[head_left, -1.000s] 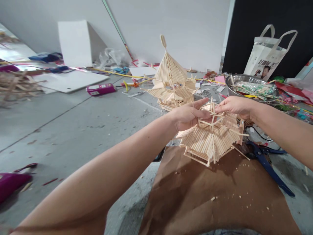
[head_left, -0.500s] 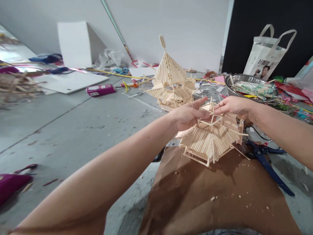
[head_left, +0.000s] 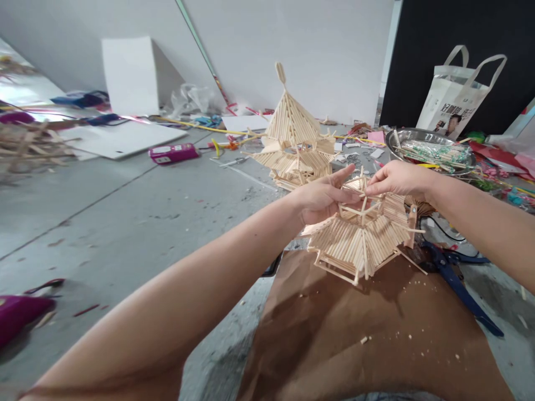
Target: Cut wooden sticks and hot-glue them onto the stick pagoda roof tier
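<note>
A tiered model of thin wooden sticks stands over the back edge of a brown paper sheet. My left hand is at the left of its open stick frame, thumb and index finger spread, thumb touching the top sticks. From the right, my right hand pinches a stick at the top of the frame between thumb and fingertips. Behind my left hand stands a taller stick pagoda with a pointed roof. Some of my left fingers are hidden behind the sticks.
Blue cutters lie right of the paper. A metal bowl with wrapped sticks and a white bag are at the back right. A magenta tool, white board and yellow cord lie back left; another magenta object is front left.
The camera view has shifted very slightly. Both hands remain at the top of the stick frame, and my right fingertips have moved only a little.
</note>
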A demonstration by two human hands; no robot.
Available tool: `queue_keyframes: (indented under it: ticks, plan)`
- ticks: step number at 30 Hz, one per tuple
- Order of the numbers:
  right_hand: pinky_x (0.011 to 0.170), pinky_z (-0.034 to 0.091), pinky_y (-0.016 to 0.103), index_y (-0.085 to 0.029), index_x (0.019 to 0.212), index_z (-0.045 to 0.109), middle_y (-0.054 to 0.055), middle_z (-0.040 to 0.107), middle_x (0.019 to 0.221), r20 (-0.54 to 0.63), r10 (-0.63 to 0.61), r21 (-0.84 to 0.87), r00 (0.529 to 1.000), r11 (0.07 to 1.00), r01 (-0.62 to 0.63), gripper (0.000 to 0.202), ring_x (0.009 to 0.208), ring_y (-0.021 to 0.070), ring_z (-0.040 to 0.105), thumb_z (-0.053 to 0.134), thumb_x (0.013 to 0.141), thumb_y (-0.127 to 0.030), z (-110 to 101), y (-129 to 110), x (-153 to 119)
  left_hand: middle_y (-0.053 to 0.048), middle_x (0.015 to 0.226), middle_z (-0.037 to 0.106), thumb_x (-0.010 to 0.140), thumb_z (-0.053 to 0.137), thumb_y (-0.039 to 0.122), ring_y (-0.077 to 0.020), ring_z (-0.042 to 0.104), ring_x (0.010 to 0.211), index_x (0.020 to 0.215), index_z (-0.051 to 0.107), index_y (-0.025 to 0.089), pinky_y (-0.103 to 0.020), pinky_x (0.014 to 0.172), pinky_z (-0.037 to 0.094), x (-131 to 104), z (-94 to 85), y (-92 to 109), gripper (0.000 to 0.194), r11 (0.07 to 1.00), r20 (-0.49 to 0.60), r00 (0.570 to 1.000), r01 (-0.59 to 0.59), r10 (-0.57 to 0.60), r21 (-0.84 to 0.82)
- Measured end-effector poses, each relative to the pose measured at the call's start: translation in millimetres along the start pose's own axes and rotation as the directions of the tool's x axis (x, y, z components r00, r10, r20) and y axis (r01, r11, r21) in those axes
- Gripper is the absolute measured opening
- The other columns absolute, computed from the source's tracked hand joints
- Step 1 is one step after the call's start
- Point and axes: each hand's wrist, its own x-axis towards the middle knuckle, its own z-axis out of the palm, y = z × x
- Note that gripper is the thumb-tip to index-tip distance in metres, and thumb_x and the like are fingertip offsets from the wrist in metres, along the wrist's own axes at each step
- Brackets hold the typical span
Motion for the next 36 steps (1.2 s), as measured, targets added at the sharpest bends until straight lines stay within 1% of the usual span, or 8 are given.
queue_keyframes:
  ticks: [4, 7, 13, 16, 20, 26, 30, 36]
  plan:
    - [0.07, 0.044, 0.031, -0.021, 0.061, 0.067, 0.002, 0.064, 0.069, 0.023, 0.013, 0.073, 1.0, 0.997, -0.015, 0.018, 0.073, 0.0176, 0.057, 0.071, 0.059, -0.039, 3, 4, 3, -0.006, 0.068, 0.07, 0.077, 0.043, -0.012, -0.015, 0.068, 0.061, 0.144, 0.008, 0.016, -0.02, 0.06, 0.051, -1, 2.9, 1, 0.081, 1.0, -0.025, 0.999, -0.02, 0.02, 0.02]
    - [0.072, 0.044, 0.031, -0.022, 0.063, 0.068, 0.002, 0.066, 0.072, 0.039, 0.007, 0.095, 0.999, 0.995, -0.011, 0.019, 0.076, 0.0183, 0.058, 0.071, 0.059, -0.04, 4, 8, 4, -0.006, 0.066, 0.07, 0.076, 0.046, -0.011, -0.0153, 0.068, 0.06, 0.144, 0.009, 0.012, -0.02, 0.061, 0.051, -2, 2.6, 2, 0.081, 0.999, -0.014, 0.999, -0.045, 0.046, 0.025]
    - [0.076, 0.045, 0.032, -0.025, 0.074, 0.072, 0.001, 0.068, 0.081, 0.048, -0.061, 0.0, 0.997, 0.998, 0.061, 0.023, 0.082, 0.0195, 0.058, 0.067, 0.063, -0.045, -1, 16, 6, -0.007, 0.065, 0.069, 0.076, 0.048, -0.011, -0.0166, 0.068, 0.064, 0.141, 0.02, 0.008, -0.02, 0.06, 0.051, -1, 1.9, 1, 0.073, 1.0, 0.007, 1.0, -0.028, 0.028, 0.001]
    - [0.076, 0.044, 0.032, -0.026, 0.074, 0.073, 0.0, 0.068, 0.081, 0.079, -0.104, -0.032, 0.991, 0.994, 0.107, 0.021, 0.082, 0.0188, 0.058, 0.066, 0.065, -0.043, -2, 16, 6, -0.006, 0.064, 0.069, 0.077, 0.045, -0.011, -0.0144, 0.067, 0.06, 0.14, 0.023, 0.008, -0.02, 0.061, 0.05, -1, 5.1, 2, 0.069, 1.0, -0.037, 0.999, -0.013, 0.014, 0.026]
    - [0.076, 0.044, 0.031, -0.026, 0.071, 0.072, -0.001, 0.069, 0.08, 0.093, -0.1, -0.046, 0.991, 0.993, 0.105, 0.016, 0.082, 0.0183, 0.058, 0.065, 0.067, -0.039, -2, 13, 5, -0.002, 0.06, 0.067, 0.078, 0.036, -0.012, -0.012, 0.065, 0.055, 0.139, 0.023, 0.011, -0.02, 0.064, 0.049, -2, 8.8, 3, 0.067, 0.998, -0.104, 0.994, -0.006, 0.013, 0.068]
    - [0.074, 0.044, 0.031, -0.025, 0.072, 0.072, -0.001, 0.068, 0.077, 0.129, -0.129, 0.006, 0.983, 0.992, 0.129, 0.015, 0.077, 0.017, 0.059, 0.065, 0.068, -0.039, -2, 13, 3, -0.003, 0.059, 0.068, 0.076, 0.04, -0.014, -0.0123, 0.065, 0.055, 0.141, 0.021, 0.01, -0.019, 0.06, 0.049, -1, 8.1, 3, 0.072, 0.996, -0.085, 0.995, -0.038, 0.045, 0.079]
    - [0.073, 0.044, 0.031, -0.024, 0.07, 0.072, -0.001, 0.068, 0.074, 0.119, -0.129, 0.007, 0.984, 0.992, 0.13, 0.013, 0.072, 0.016, 0.059, 0.064, 0.07, -0.034, -2, 11, 0, -0.003, 0.058, 0.067, 0.076, 0.042, -0.014, -0.0115, 0.065, 0.054, 0.139, 0.024, 0.007, -0.018, 0.059, 0.049, -1, 8.5, 3, 0.069, 0.997, -0.112, 0.993, -0.029, 0.037, 0.071]
    - [0.076, 0.044, 0.031, -0.022, 0.074, 0.07, 0.0, 0.068, 0.079, 0.103, -0.127, 0.014, 0.987, 0.992, 0.126, 0.015, 0.077, 0.0164, 0.06, 0.064, 0.069, -0.034, -5, 6, -7, -0.006, 0.061, 0.068, 0.076, 0.045, -0.013, -0.014, 0.066, 0.057, 0.138, 0.025, 0.004, -0.02, 0.059, 0.051, -1, 7.1, 2, 0.067, 0.999, -0.085, 0.996, -0.024, 0.026, 0.021]
